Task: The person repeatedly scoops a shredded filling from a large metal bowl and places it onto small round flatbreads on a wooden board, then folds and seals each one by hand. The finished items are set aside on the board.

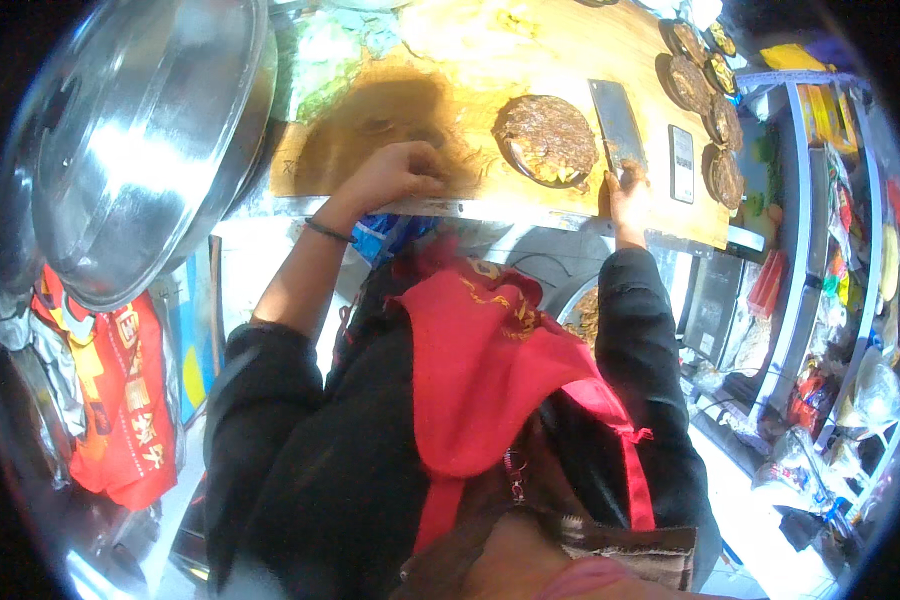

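Observation:
My left hand point(408, 172) is over the near edge of the wooden board point(470, 80), its fingers curled inward. What is in them, if anything, is hidden. Farther right, my right hand point(627, 193) closes around the handle end of a cleaver point(616, 122), whose broad dark blade lies on the board pointing away from me. Between the two hands sits a round dark plate heaped with brown shredded food point(545, 138), paler bits showing at its near side. Dark scraps are scattered on the wood near my left hand.
A large shiny metal basin point(150, 130) looms at the left. Several more round brown portions point(690, 82) line the board's right end, near a flat phone-like rectangle point(681, 163). Pale green leafy matter point(320, 60) lies at the far left. Shelves point(795, 250) with bags stand right.

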A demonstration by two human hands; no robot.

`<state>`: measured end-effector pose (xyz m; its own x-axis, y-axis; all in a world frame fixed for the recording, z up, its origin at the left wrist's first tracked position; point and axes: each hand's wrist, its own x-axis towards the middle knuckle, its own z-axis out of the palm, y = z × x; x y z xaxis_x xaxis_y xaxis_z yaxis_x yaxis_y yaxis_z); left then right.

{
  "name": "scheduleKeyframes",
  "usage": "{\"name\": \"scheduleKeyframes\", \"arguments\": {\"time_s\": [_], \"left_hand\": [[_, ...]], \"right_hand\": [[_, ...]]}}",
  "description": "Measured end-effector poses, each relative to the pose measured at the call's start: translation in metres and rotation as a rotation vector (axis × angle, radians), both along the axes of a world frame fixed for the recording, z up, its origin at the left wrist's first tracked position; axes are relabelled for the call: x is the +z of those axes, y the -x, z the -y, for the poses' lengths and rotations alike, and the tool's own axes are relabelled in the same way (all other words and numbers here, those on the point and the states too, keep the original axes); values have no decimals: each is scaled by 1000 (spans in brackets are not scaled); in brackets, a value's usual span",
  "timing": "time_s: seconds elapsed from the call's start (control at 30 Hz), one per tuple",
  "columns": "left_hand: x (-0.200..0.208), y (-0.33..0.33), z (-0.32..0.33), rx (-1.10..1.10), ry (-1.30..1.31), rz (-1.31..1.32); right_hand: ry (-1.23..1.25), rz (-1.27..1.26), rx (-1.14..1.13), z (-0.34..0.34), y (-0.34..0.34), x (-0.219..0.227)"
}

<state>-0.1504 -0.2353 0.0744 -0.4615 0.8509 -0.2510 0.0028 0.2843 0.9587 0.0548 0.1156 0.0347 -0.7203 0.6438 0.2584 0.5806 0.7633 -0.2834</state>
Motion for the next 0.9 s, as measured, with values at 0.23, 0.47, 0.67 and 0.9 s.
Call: {"name": "scheduleKeyframes", "arguments": {"time_s": [0.23, 0.47, 0.67, 0.9], "left_hand": [[24, -21, -49, 14, -242, 458], [21, -35, -93, 77, -305, 429], [-11, -39, -94, 179, -233, 190], [-12, -37, -100, 300, -163, -86]], "right_hand": [[-27, -3, -139, 31, 28, 44], [1221, -346, 336, 127, 41, 84], [1264, -415, 170, 119, 44, 63], [906, -441, 125, 116, 53, 57]]}}
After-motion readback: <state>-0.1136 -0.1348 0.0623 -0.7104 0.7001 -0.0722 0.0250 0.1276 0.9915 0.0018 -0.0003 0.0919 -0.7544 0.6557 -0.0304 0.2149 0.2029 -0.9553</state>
